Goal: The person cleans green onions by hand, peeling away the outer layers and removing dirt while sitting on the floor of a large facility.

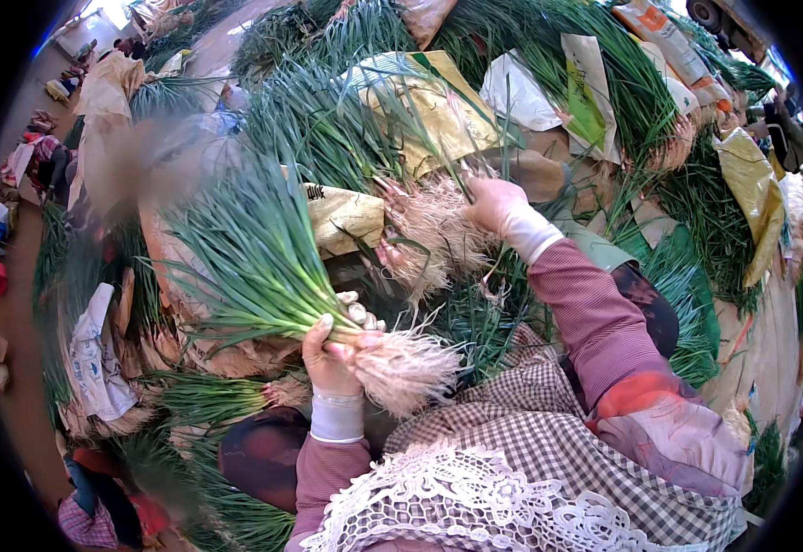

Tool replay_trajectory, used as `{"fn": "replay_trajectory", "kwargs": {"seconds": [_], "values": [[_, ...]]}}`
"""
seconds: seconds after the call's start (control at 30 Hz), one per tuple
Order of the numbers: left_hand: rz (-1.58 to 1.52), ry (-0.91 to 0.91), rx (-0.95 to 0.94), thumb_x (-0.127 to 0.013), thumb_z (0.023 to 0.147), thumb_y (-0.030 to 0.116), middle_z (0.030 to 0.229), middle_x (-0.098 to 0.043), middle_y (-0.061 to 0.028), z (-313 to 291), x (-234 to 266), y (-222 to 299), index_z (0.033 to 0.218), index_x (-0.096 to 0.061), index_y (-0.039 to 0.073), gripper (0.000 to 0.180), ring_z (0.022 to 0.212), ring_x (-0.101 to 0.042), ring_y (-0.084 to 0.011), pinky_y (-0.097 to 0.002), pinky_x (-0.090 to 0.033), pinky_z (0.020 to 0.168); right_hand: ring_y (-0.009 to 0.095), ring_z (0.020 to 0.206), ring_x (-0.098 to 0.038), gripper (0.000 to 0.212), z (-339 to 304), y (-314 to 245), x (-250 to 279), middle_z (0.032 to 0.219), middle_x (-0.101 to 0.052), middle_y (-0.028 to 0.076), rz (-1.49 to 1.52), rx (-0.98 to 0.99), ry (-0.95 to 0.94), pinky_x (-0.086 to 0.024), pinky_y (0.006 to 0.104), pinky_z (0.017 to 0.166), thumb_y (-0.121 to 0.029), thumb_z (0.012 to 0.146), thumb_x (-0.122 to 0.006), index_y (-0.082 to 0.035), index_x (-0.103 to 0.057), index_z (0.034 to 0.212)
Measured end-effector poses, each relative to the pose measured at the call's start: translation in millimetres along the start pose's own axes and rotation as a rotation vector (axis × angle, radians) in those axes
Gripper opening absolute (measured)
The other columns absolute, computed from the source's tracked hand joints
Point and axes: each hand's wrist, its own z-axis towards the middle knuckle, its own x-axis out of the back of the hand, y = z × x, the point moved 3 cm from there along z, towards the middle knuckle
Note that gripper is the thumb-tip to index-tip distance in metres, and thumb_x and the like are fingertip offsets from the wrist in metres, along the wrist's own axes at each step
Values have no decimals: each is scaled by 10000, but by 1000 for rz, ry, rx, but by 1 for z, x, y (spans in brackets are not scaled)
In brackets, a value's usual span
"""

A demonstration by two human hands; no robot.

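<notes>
Green onions, one bunch (268,271), left of centre, leaves fanned up-left, roots hanging right. Left hand (329,357) is wrapped round it near the root end. Risk: hold is low and one-handed, leaves spread wide; if the fingers slacken, outer stalks could slide out. White bulbs (355,311) stick up unevenly above the fingers, so they look likeliest to drop. Roots dangle toward the checked cloth (502,442); a snag there could tug stalks loose.

Next right, rooted heap (429,216), roots badly tangled: a hard pull could drag neighbours or snap a stem. Right hand (501,202) at its right edge, fingers curled in by a thin stalk; can't tell if it's gripped.

Containers, left to right: white sack (102,354), draped on onions, contents not visible. Tan sack (344,219) between bunch and heap, inside hidden. Yellow sack (466,138) lies over the heap's leaves; could shift if stalks beneath are yanked. White-and-green sack (590,97), flat on leaves. Gold sack (753,202), far right, contents unclear.
</notes>
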Motion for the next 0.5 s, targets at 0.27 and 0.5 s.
{"fn": "replay_trajectory", "kwargs": {"seconds": [0.27,0.5], "values": [[-97,38,56,-483,737,227,874,-551,-147,1,-14,-22,985,-481,-28,356,929,-524,-348,-484,-378,883,201,685,-561,294,-70,-24,-51,753,-571,131,724,399,212,-446,290,640,-312,782,-556,-71,-556,952],[-143,103,89,-488,725,230,859,-552,-173,-5,-4,-35,948,-488,-33,345,903,-525,-356,-454,-405,840,121,558,-514,354,-83,-18,-116,602,-531,34,1312,336,207,-420,245,497,-353,855,-423,-41,-587,841]]}}
